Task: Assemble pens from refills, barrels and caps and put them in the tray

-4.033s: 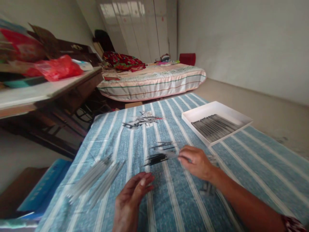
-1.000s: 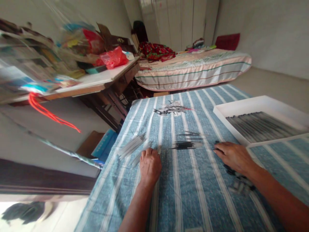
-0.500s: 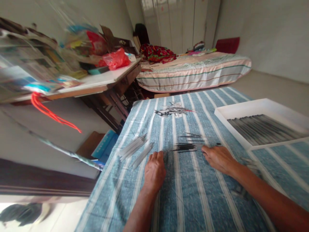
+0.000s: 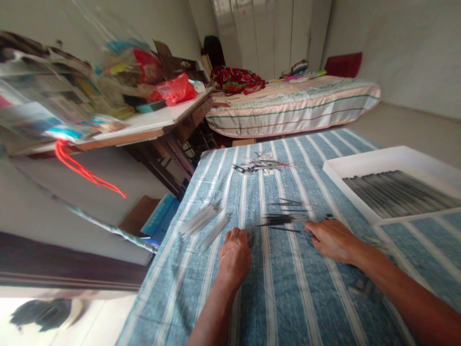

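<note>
My left hand (image 4: 235, 257) rests on the striped cloth with its fingers curled closed; a small greyish bit shows by its fingertips, too blurred to name. My right hand (image 4: 331, 240) is closed in a pinch at the right end of a bundle of thin black sticks (image 4: 279, 219), which look like pen refills. What it pinches, if anything, is hidden. One loose black stick (image 4: 284, 229) lies just below the bundle, and a few more (image 4: 288, 202) lie above it. Left of my left hand lie two groups of pale grey translucent tubes (image 4: 200, 219), like pen barrels.
On the right of the cloth-covered table (image 4: 288, 307) stands a white box (image 4: 374, 214) holding rows of dark-ended grey pens. A pile of thin dark pieces (image 4: 261, 165) lies at the far side. Small blurred parts (image 4: 363, 288) lie by my right forearm. Behind are a cluttered desk (image 4: 173, 117) and a bed (image 4: 288, 115).
The view has shifted slightly. One black stick now lies angled a little apart below the bundle. My right hand has drawn slightly away from the bundle; my left hand stays closed.
</note>
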A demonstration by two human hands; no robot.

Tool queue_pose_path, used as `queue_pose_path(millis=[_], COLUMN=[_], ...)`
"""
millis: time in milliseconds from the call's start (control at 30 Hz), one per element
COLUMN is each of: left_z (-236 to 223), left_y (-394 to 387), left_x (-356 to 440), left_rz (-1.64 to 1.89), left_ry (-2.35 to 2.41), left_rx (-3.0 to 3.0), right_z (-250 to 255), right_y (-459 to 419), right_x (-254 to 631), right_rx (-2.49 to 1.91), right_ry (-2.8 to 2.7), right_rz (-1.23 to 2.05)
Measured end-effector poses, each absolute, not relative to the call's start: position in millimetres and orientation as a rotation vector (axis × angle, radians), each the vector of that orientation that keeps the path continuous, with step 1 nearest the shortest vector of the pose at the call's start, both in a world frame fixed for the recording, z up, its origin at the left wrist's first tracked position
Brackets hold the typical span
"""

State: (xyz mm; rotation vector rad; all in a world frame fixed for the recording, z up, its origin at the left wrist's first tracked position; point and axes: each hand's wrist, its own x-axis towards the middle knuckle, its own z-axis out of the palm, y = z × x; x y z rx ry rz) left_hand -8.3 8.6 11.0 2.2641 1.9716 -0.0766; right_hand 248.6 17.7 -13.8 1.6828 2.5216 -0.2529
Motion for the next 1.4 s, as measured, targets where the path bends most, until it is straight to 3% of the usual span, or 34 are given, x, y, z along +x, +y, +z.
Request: queue_pose_path(millis=[300, 667, 1400], left_z=[7.7, 3.4, 6.9], left_y=[8.7, -3.6, -8.3], left_x=[-9.6, -5.0, 4.0], left_rz=[-0.049, 0.58, 0.562], left_ry=[1.943, 1.579, 1.373], left_rx=[2.273, 2.13, 2.221], right_z=[-20.7, -35.2, -28.2], right_y=[12.9, 8.9, 5.2], right_x=[251.9, 258.5, 252.9], right_rx=[1.692, 1.826, 1.712], right_ry=[2.598, 2.828, 2.921], right_rz=[-0.287, 0.073, 0.042])
